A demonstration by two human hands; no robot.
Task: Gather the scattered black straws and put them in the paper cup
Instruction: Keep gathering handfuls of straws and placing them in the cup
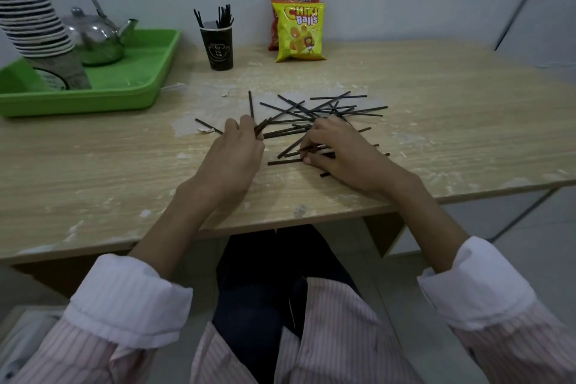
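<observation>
Nearest the camera, two striped sleeves (131,299) with white cuffs are rolled back from the forearms, which reach over the near edge of a worn wooden table (93,165). The left hand (232,153) has its fingers curled round a small bundle of straws (261,128), whose ends stick out to the far right of the fingertips. Just to its right, the right hand (346,156) lies palm down on the heap, thumb and fingers pinching a few straws against the tabletop. The scattered black straws (330,107) lie crisscrossed in a loose pile under and beyond that hand, in the middle of the table, with one (208,126) apart on the left. Farther back, left of centre, stands the dark paper cup (220,47), upright, with several straws already standing in it. At the far left a green tray (134,84) carries a metal kettle (96,37) and a tilted stack of cups (31,15). Two snack bags (299,28) stand against the wall behind.
</observation>
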